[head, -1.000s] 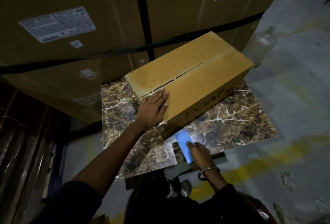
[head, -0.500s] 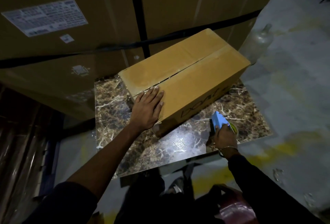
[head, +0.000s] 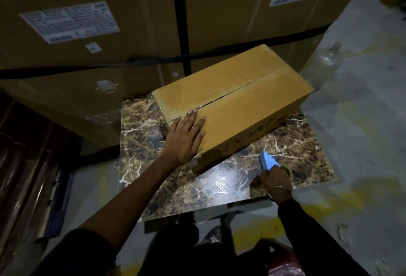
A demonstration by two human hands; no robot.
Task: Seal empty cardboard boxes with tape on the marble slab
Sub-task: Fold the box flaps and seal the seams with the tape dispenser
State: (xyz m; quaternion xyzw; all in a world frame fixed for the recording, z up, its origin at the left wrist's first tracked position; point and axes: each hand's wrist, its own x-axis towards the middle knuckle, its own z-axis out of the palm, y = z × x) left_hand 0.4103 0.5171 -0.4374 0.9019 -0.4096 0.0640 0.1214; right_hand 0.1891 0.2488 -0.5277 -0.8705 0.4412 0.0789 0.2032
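Note:
A long brown cardboard box (head: 248, 108) lies diagonally on the brown veined marble slab (head: 211, 190). Shiny clear tape runs along its centre seam between the two closed flaps. My left hand (head: 184, 139) lies flat, fingers spread, on the near left corner of the box, over the tape end. My right hand (head: 275, 179) grips a blue tape dispenser (head: 268, 162) low over the slab's right front part, apart from the box.
Large strapped cartons (head: 131, 33) with white labels stand right behind the slab. A clear plastic bottle (head: 325, 62) stands at the box's far right end. Grey floor with yellow paint marks (head: 351, 198) spreads to the right. Dark racking is at left.
My right hand has carried the tape dispenser from the slab's front middle edge out to the right. My left hand stays pressed on the box corner.

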